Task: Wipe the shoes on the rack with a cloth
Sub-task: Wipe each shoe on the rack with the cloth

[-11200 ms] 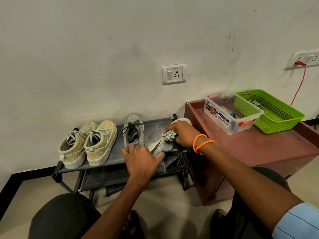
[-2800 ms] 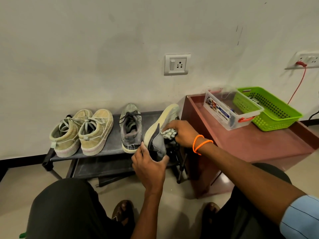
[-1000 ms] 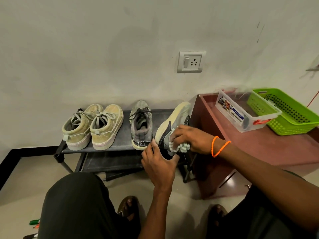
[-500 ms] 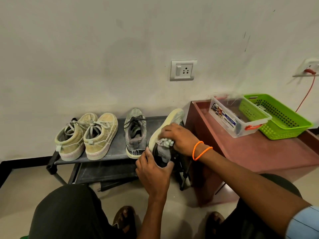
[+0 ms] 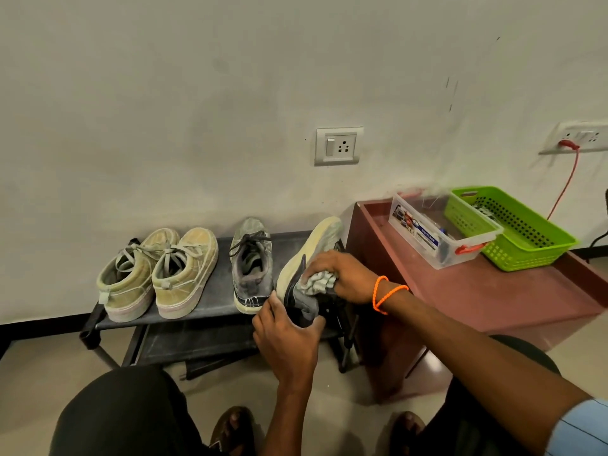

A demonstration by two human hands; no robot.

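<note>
From the head camera, the left hand (image 5: pixel 285 337) grips the heel of a grey sneaker (image 5: pixel 304 284) that is tipped on its side at the right end of the black shoe rack (image 5: pixel 210 311), its pale sole turned leftward. The right hand (image 5: pixel 342 278) curls round a crumpled grey-green cloth (image 5: pixel 317 282) and presses it against the sneaker's upper near the heel; two orange bands (image 5: pixel 383 296) circle that wrist. Just left of the held shoe, its mate, a second grey sneaker (image 5: pixel 251 268), stands upright on the rack's top shelf. Further left, a pair of tan lace-up shoes (image 5: pixel 161 274) sits side by side, heels toward the camera. Right of the rack stands a maroon low table (image 5: pixel 493 291) bearing a clear plastic box (image 5: pixel 437 232) and a green basket (image 5: pixel 523 232). A wall socket (image 5: pixel 339 146) is mounted above the rack.
</note>
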